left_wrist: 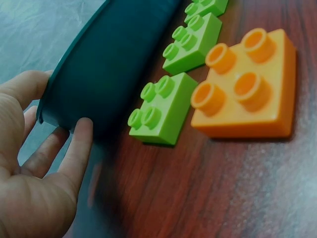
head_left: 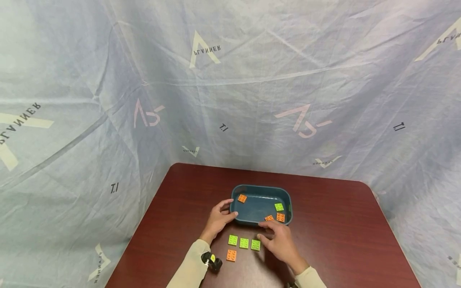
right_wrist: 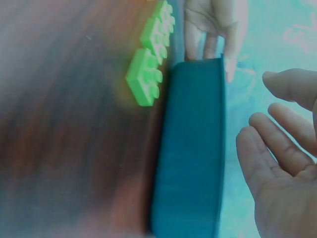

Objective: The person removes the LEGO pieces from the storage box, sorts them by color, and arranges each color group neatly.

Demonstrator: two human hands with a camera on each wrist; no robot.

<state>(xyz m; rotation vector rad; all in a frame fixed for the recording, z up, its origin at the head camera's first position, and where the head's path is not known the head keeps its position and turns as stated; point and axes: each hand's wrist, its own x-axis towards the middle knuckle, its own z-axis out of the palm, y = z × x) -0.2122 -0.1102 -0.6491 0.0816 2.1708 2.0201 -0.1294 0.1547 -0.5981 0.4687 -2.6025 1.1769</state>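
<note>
A dark teal tray [head_left: 257,187] stands on the table, with orange and green toy blocks in it. My left hand [head_left: 217,219] is at its left end, fingers extended and touching the end wall. Over the tray's front right edge, my right hand [head_left: 282,242] has its fingers loosely bent and holds nothing; in the right wrist view it is apart from the tray wall. Three green blocks [head_left: 244,243] lie in a row before the tray, the rightmost by my right thumb. An orange block [left_wrist: 247,89] lies in front of the row's left end, studs up.
Inside the tray, one orange block [head_left: 242,198] lies at the back left. A green block [head_left: 279,207] and two orange blocks [head_left: 280,217] are at the right. The reddish-brown table [head_left: 335,224] meets grey-white sheets [head_left: 245,92] behind and at both sides.
</note>
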